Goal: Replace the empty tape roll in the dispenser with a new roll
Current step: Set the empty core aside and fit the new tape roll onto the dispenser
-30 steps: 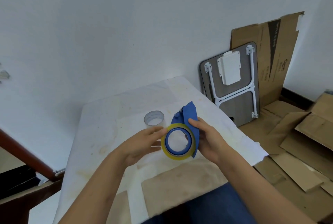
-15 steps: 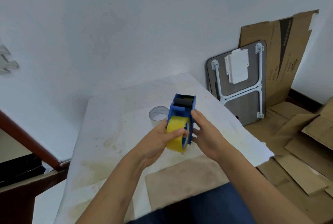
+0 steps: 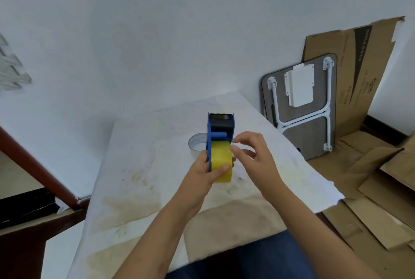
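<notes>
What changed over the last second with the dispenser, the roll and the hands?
The dispenser was turned from side-on to edge-on, cutter end up and away. The left hand moved from the roll's edge to grip across it. The right hand let go, fingertips now picking at the roll's top. The empty core stayed on the table.

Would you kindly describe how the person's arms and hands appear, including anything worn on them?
Both forearms are bare as far as the frame shows, with no sleeves in view. The left hand and the right hand carry no gloves, and no rings, watch or bracelets are visible. Dark blue fabric shows below the arms.
</notes>
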Motion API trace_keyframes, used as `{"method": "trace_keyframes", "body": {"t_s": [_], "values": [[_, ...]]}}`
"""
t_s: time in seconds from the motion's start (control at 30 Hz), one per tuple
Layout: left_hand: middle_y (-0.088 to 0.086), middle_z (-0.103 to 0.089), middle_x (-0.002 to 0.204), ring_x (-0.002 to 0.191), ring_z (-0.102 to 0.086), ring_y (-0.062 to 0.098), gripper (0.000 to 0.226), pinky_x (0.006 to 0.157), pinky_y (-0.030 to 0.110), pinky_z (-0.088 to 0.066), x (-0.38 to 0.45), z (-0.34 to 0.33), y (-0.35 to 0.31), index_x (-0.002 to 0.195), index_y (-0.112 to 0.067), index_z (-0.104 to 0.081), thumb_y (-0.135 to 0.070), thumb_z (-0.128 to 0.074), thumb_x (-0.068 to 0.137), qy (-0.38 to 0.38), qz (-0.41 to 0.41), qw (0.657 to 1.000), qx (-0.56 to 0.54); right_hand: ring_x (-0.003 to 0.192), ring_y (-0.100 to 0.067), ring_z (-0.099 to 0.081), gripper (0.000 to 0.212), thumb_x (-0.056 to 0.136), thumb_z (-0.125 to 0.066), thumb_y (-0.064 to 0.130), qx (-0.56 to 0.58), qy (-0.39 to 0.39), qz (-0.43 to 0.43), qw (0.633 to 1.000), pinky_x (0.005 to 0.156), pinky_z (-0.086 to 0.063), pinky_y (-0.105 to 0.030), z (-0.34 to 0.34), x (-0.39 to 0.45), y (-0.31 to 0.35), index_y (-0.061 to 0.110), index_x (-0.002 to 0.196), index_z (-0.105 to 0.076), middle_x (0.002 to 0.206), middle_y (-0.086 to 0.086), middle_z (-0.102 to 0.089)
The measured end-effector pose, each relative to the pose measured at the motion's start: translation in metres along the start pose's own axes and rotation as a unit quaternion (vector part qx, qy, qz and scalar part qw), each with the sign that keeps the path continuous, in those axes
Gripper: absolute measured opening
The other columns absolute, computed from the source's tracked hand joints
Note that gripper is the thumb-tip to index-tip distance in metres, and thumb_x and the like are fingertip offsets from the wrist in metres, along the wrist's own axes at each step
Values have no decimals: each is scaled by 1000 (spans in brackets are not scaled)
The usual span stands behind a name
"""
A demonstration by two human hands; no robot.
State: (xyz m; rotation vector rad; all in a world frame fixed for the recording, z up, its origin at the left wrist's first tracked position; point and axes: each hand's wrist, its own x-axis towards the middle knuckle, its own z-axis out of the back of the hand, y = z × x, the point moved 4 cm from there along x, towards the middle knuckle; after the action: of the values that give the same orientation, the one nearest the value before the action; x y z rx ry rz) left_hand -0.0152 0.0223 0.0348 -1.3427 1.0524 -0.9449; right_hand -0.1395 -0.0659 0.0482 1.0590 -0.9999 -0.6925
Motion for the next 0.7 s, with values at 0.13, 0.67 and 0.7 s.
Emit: {"method": "trace_keyframes", "body": {"t_s": [0.13,0.67,0.7], "values": [[0,-73,122,112,-69,16,44,88,24,-55,2,1,1,130,-34,-55,-12,-67,94,-45,-35,998,-3,93,-9,-67,19,86,-71,19,12,46,-20,999,83,-57,-28,-6,-5,0,20,103,-64,103,0,-69],[-2,-68,130,114,-68,8,45,94,25,-51,-7,9,3,142,-24,-45,-21,-59,100,-7,-16,999,50,89,-10,-63,11,86,-69,17,-137,52,59,987,78,-55,-26,-6,-1,14,15,75,-67,92,6,-64],[-1,-68,129,112,-69,8,44,92,24,-52,-7,10,3,142,-23,-45,-20,-59,100,-6,-13,999,49,88,-10,-63,12,85,-69,15,-129,48,56,989,77,-55,-26,-6,0,15,15,73,-66,93,6,-64]]}}
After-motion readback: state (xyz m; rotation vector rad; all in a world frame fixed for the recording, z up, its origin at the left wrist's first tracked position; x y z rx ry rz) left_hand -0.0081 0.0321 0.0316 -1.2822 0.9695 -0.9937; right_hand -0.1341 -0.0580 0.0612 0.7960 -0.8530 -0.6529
